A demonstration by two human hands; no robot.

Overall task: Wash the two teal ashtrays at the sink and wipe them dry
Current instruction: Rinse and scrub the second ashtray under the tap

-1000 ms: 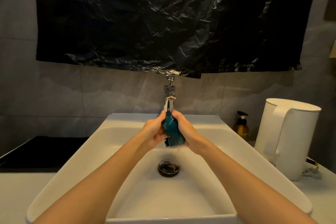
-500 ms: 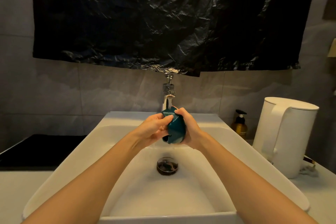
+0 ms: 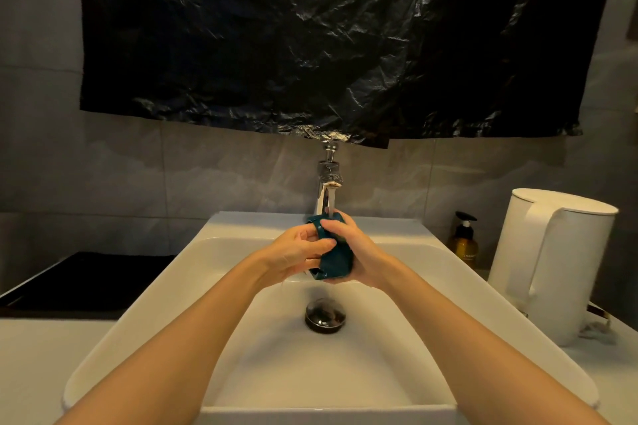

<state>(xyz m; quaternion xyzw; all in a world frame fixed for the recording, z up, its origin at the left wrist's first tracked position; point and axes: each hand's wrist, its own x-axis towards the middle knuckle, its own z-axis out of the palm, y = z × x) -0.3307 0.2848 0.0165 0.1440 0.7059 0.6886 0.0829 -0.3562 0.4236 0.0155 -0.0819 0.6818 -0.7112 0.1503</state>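
Note:
A teal ashtray (image 3: 335, 260) is held on edge over the white sink (image 3: 193, 262), under the water running from the chrome faucet (image 3: 328, 183). My right hand (image 3: 352, 252) grips it from the right, fingers curled over its top rim. My left hand (image 3: 297, 250) holds it from the left, thumb and fingers against its face. Much of the ashtray is hidden by both hands. I see only one teal ashtray.
The dark drain plug (image 3: 324, 315) lies in the basin below my hands. A white kettle (image 3: 552, 262) and an amber pump bottle (image 3: 466, 241) stand on the counter at right. A black cooktop (image 3: 79, 279) sits at left. Black plastic sheeting (image 3: 328, 38) hangs on the wall.
My hands have turned the ashtray between them under the stream; its teal face now shows more toward me, and my left fingers have shifted across it.

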